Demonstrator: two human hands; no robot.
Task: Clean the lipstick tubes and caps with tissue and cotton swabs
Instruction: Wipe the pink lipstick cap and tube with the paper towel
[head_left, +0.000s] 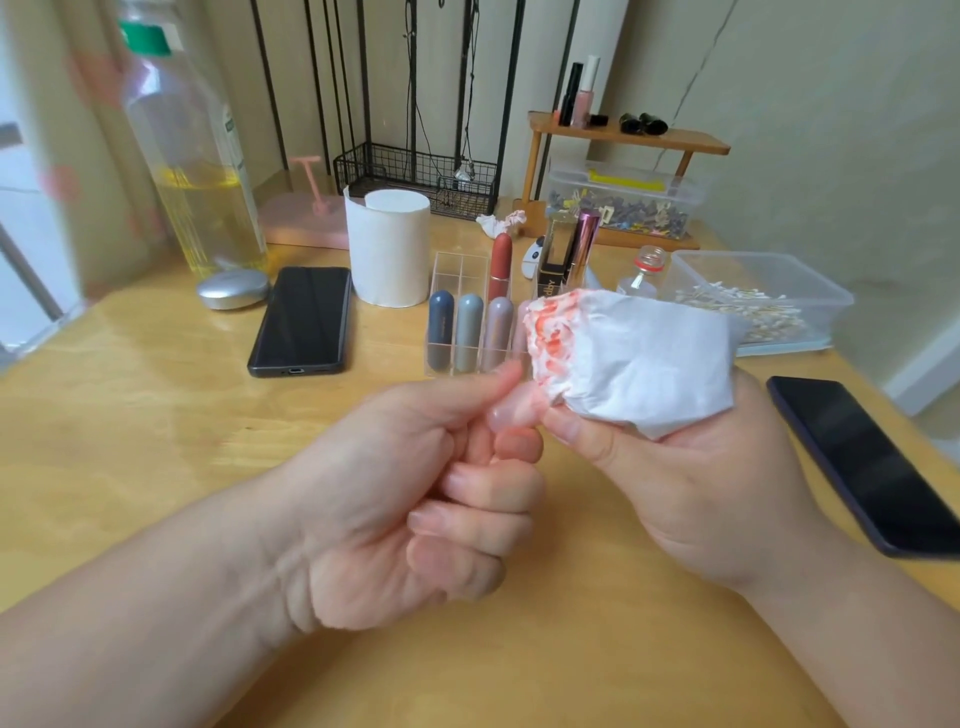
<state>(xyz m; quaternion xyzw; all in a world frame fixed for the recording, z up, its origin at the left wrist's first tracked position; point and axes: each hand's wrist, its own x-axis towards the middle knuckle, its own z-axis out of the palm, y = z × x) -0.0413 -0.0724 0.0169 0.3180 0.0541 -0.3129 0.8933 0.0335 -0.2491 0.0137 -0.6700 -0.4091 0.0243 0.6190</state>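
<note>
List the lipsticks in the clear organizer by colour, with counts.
Dark blue-grey lipstick: 1
Pale grey lipstick: 1
Mauve lipstick: 1
Brick-red lipstick: 1
Total: 4 plainly seen; the stained tissue may hide a fifth.

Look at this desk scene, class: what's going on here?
A person is mid-clean. The right hand grips a crumpled tissue smeared with red-orange stains; the left hand, fingers curled, meets its stained edge, though what it pinches is unclear. Capped lipsticks stand in a clear organizer behind, with a box of cotton swabs nearby.
</note>
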